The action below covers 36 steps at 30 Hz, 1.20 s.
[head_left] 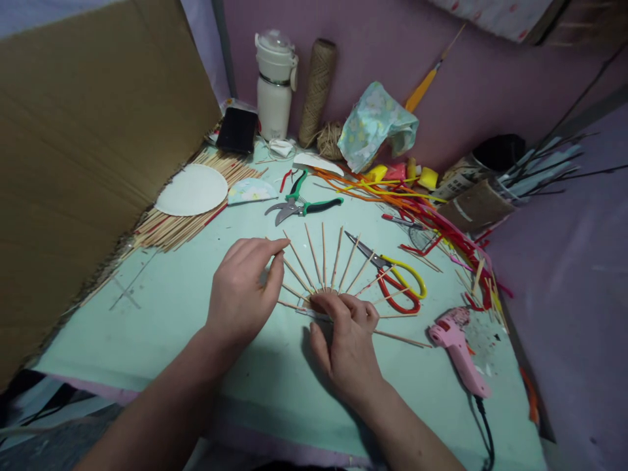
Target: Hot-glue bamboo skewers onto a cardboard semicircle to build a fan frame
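Thin wooden sticks (322, 252) spread outward like a fan frame from a small base (307, 303) on the table. My left hand (245, 281) pinches the tip of one stick on the fan's left side between thumb and fingertips. My right hand (346, 327) lies over the base with bent fingers, holding it against the table and hiding most of it. Scissors (415, 278) with red and yellow handles lie right of the fan, their blades close to several stick tips. A pink glue gun (461, 356) rests beyond the rightmost stick.
Green-handled pruning shears (297, 206) lie behind the fan. At left, a white disc (192, 190) sits on a pile of sticks (171, 230) beside a cardboard wall (93, 124). A white bottle (275, 91), twine roll (318, 91) and coloured pipe cleaners (392, 190) line the back.
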{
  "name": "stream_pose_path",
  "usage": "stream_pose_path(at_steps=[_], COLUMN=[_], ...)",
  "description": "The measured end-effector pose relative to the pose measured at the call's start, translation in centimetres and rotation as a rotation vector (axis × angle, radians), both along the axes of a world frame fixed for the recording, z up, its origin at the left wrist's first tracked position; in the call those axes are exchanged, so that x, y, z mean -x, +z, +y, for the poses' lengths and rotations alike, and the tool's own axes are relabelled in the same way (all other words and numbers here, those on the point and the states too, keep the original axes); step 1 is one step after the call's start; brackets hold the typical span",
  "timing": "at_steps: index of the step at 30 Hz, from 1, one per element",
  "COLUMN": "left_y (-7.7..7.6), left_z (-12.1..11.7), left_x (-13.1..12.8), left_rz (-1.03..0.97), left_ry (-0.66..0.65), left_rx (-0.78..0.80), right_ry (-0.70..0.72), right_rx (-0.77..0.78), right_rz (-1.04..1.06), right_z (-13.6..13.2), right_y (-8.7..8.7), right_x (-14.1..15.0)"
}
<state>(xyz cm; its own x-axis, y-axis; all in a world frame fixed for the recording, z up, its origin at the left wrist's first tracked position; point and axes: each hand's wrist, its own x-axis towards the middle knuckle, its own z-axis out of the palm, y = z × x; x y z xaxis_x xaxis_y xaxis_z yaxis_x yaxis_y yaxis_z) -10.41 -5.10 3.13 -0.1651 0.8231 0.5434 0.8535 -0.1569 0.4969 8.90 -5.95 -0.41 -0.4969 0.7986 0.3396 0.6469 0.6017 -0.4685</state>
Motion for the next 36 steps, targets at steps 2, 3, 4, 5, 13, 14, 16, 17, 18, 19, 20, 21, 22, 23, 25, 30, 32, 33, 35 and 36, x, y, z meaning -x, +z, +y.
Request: stream_pose_path(at_steps=[2, 3, 4, 5, 13, 14, 16, 17, 18, 19, 20, 21, 22, 23, 25, 30, 32, 33, 35, 36], left_y=[0.0, 0.0, 0.0, 0.0, -0.2, -0.2, -0.3, -0.4, -0.4, -0.5, -0.5, -0.6, -0.6, -0.7, -0.8, -0.9, -1.0, -1.0, -1.1, -1.1], left_z=[0.0, 0.0, 0.0, 0.0, 0.1, 0.1, 0.2, 0.2, 0.2, 0.3, 0.3, 0.3, 0.3, 0.3, 0.4, 0.6, 0.6, 0.6, 0.6, 0.6], left_x=[0.0, 0.0, 0.0, 0.0, -0.1, -0.1, -0.1, -0.1, -0.1, -0.1, -0.1, -0.1, -0.1, -0.1, -0.1, 0.0, 0.0, 0.1, 0.1, 0.1], left_rz=[0.001, 0.003, 0.004, 0.004, 0.021, 0.023, 0.027, 0.030, 0.033, 0.035, 0.037, 0.038, 0.038, 0.038, 0.036, 0.033, 0.031, 0.028, 0.019, 0.013], left_ry=[0.002, 0.000, -0.003, -0.006, -0.024, -0.026, -0.031, -0.033, -0.035, -0.039, -0.044, -0.049, -0.054, -0.056, -0.057, -0.051, -0.050, -0.048, -0.046, -0.044], left_rx=[-0.011, -0.011, -0.008, -0.003, 0.009, 0.007, -0.001, -0.006, -0.011, -0.015, -0.020, -0.023, -0.024, -0.027, -0.029, -0.025, -0.026, -0.027, -0.030, -0.032], right_ry=[0.001, 0.001, 0.000, 0.000, -0.012, -0.014, -0.016, -0.016, -0.015, -0.014, -0.015, -0.015, -0.015, -0.015, -0.015, -0.012, -0.013, -0.014, -0.011, -0.011], right_rx=[-0.001, -0.003, -0.003, -0.002, 0.015, 0.019, 0.031, 0.035, 0.040, 0.043, 0.045, 0.047, 0.049, 0.050, 0.050, 0.059, 0.061, 0.060, 0.058, 0.056], right_rz=[-0.002, -0.004, -0.005, -0.005, -0.016, -0.018, -0.024, -0.028, -0.033, -0.036, -0.039, -0.041, -0.043, -0.044, -0.045, -0.024, -0.026, -0.027, -0.029, -0.029], right_z=[0.0, 0.0, 0.0, 0.0, -0.1, -0.1, -0.1, -0.1, -0.1, -0.1, -0.1, -0.1, -0.1, -0.1, -0.1, 0.0, 0.0, 0.0, 0.0, 0.0], right_y=[0.0, 0.0, 0.0, 0.0, 0.0, -0.1, 0.0, 0.0, 0.0, 0.1, 0.1, 0.2, 0.2, 0.2, 0.3, 0.3, 0.3, 0.3, 0.3, 0.3], right_x=[0.0, 0.0, 0.0, 0.0, 0.1, 0.1, 0.1, 0.1, 0.1, 0.1, 0.1, 0.1, 0.1, 0.1, 0.2, 0.2, 0.1, 0.1, 0.1, 0.1])
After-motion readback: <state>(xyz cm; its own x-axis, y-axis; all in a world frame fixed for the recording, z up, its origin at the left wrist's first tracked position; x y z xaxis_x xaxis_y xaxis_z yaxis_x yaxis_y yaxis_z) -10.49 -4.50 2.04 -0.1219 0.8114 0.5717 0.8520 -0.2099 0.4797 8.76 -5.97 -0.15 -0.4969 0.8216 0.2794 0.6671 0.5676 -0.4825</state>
